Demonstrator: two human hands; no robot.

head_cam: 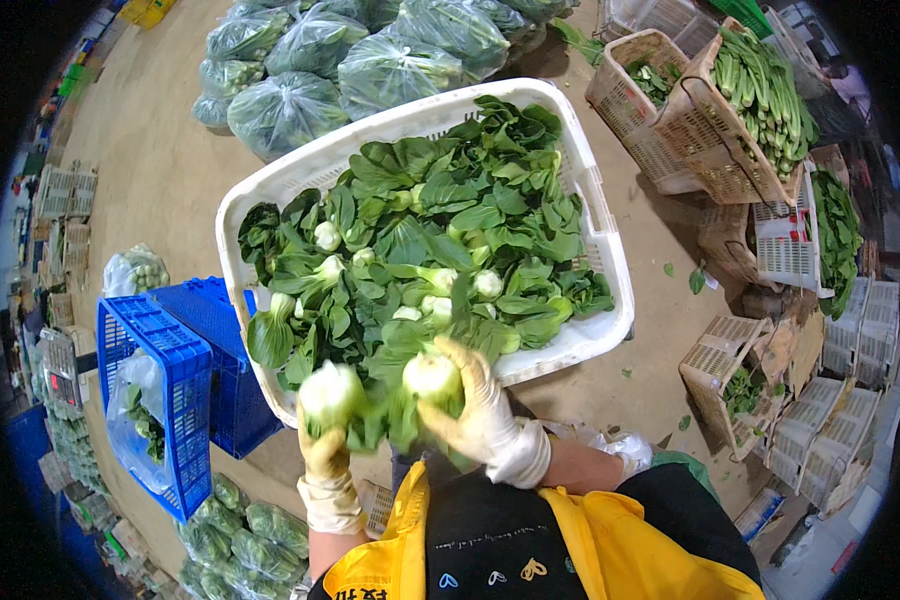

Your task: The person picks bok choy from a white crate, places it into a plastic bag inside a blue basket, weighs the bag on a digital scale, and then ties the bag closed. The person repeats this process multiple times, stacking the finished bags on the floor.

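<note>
My left hand [325, 465], in a pale work glove, grips a bok choy head [331, 391] with its white root end facing up. In my right hand [474, 405], gloved likewise, is another bok choy [431, 375], root end upward too. Both hands are at the near edge of a large white plastic basket [390, 127]. Their leaves are blurred and partly hide each other between my hands. Inside the basket lies a loose heap of bok choy [435, 206], mostly dark green leaves with several pale root ends showing.
Tied plastic bags of greens [285, 109] lie beyond the basket. To the left, a blue crate [199, 420] holds a plastic bag [146, 427] with leaves. More bagged greens [255, 544] lie below. Crates of leafy vegetables [690, 135] and scattered leaves [697, 279] are on the right.
</note>
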